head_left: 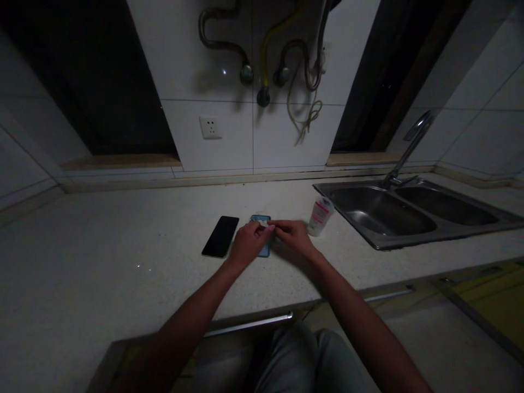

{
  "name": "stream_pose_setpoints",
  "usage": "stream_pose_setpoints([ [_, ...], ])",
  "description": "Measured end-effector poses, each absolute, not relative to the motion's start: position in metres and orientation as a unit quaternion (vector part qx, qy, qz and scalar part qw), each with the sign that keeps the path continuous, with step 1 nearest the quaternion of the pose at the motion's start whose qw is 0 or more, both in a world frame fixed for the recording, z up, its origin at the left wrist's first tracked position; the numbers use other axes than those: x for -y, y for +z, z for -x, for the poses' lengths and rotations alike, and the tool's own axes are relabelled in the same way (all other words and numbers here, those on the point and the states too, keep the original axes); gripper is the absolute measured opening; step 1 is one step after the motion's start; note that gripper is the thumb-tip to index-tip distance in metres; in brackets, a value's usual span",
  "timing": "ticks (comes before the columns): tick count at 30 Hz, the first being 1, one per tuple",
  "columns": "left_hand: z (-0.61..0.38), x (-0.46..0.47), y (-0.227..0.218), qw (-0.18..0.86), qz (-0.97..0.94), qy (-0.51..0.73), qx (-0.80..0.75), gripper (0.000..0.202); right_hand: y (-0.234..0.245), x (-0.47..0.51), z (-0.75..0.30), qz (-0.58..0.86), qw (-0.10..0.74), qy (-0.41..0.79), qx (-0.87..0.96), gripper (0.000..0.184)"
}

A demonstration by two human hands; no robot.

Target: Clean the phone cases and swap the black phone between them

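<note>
A light blue flat object [260, 220], about the size of a phone, lies on the white countertop [123, 240]. Both my hands meet over it. My left hand [248, 244] is closed, its fingertips pinching a small white piece [267, 224] at the object's far end. My right hand [292, 234] is closed too, with its fingertips pinched on the same white piece from the right. To the left of my left hand lies a black phone [220, 236], screen dark. A small white bottle [320, 216] with a red label stands just right of my right hand.
A steel double sink [409, 215] with a tap [409, 147] fills the right side of the counter. A wall socket [210, 126] and hoses [266, 60] sit on the tiled back wall. The counter's front edge runs near my knees.
</note>
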State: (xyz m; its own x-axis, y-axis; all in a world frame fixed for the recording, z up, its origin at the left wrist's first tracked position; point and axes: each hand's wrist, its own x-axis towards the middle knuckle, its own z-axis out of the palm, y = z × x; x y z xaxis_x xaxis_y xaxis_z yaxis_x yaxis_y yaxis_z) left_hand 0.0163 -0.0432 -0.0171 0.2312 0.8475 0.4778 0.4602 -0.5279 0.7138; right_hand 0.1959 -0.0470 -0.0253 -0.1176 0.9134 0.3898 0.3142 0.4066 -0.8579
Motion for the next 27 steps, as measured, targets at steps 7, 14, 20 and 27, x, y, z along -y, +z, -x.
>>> stream_pose_setpoints([
  [7, -0.017, 0.038, -0.014, 0.317, -0.685, 0.501, -0.424, 0.034, -0.023, 0.046, -0.194, 0.438, 0.540, 0.367, 0.618, 0.034],
  [14, -0.014, 0.033, -0.007, 0.313, -0.644, 0.574, -0.397, 0.030, -0.016, 0.048, -0.192, 0.430, 0.563, 0.412, 0.574, 0.035],
  [20, -0.012, 0.032, -0.004, 0.487, -0.550, 0.572, -0.366, 0.030, -0.015, 0.048, -0.188, 0.415, 0.526, 0.490, 0.558, 0.049],
  [27, -0.015, 0.033, -0.004, 0.587, -0.501, 0.539, -0.337, 0.028, -0.019, 0.050, -0.184, 0.398, 0.476, 0.511, 0.594, 0.064],
])
